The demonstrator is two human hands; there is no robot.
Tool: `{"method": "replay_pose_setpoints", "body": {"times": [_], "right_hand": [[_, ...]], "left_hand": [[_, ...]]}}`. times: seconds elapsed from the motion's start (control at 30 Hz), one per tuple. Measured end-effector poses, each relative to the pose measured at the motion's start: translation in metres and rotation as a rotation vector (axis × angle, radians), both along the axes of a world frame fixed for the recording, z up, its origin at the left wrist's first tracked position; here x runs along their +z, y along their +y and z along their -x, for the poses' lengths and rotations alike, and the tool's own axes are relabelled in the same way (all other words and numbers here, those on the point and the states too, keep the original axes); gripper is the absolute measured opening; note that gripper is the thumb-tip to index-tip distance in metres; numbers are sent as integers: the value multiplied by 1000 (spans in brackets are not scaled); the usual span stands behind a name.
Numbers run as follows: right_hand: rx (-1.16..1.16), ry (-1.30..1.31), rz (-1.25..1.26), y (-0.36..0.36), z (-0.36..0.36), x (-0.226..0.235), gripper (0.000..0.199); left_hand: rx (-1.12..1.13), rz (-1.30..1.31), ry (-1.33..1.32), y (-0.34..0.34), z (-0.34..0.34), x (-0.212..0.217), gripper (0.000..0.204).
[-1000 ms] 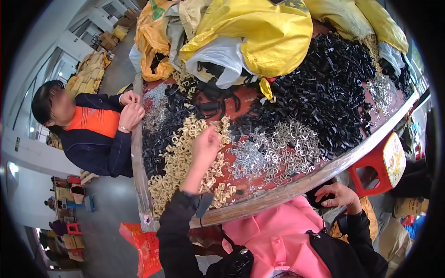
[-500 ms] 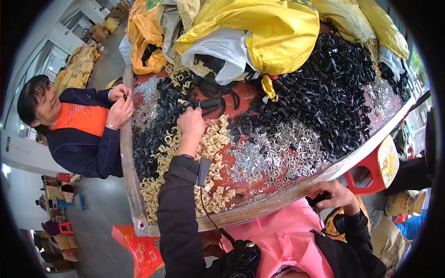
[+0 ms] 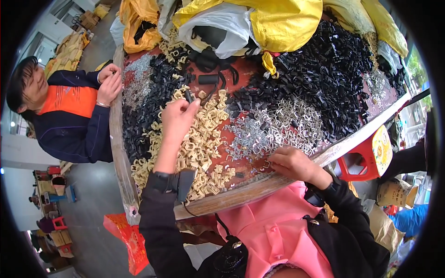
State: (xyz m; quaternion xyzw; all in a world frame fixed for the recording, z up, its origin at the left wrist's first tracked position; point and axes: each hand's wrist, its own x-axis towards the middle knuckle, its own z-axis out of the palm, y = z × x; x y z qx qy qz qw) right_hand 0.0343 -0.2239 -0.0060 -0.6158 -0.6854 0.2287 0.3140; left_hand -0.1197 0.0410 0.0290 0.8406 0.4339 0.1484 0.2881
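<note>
My left hand (image 3: 177,118) is above the pile of cream plastic clips (image 3: 199,143). Its thumb and fingers pinch a small black plastic piece (image 3: 188,96) that points up and away from me. Toward the table's front edge, my right hand (image 3: 293,163) rests low with its fingertips drawn together beside the heap of bent silver metal hooks (image 3: 296,123). What those fingertips hold, if anything, is too small to make out. Small grey metal bits (image 3: 248,139) lie just left of the hooks. A black cylinder with a cord (image 3: 208,79) lies beyond my left hand.
A large heap of black plastic parts (image 3: 320,78) covers the right side of the table. Yellow sacks (image 3: 282,23) and an orange bag (image 3: 139,28) stand along the far side. A wooden rim (image 3: 241,197) edges the table. At the left edge a co-worker's hands (image 3: 110,85) are together.
My left hand has drawn back from beside the black cylinder, and a black piece now shows in its fingers. My right hand has come over the rim to the metal hooks.
</note>
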Motion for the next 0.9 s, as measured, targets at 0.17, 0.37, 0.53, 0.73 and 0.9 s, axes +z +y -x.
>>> {"method": "replay_pose_setpoints", "body": {"times": [0.17, 0.37, 0.53, 0.73, 0.9], "right_hand": [[-17, -289, -51, 19, 13, -20, 8], [-53, -420, -44, 27, 21, -28, 11], [-124, -502, 1, 27, 23, -36, 12], [-93, 50, -91, 23, 23, -20, 9], [-108, 471, 218, 19, 35, -15, 7]], "left_hand": [[116, 721, -494, -39, 36, -1, 13], [39, 1194, -722, -95, 65, -21, 25], [32, 1225, -737, -134, 69, -37, 27], [-24, 1200, -747, -155, 61, -44, 27], [4, 1185, -772, -163, 44, -55, 22]]}}
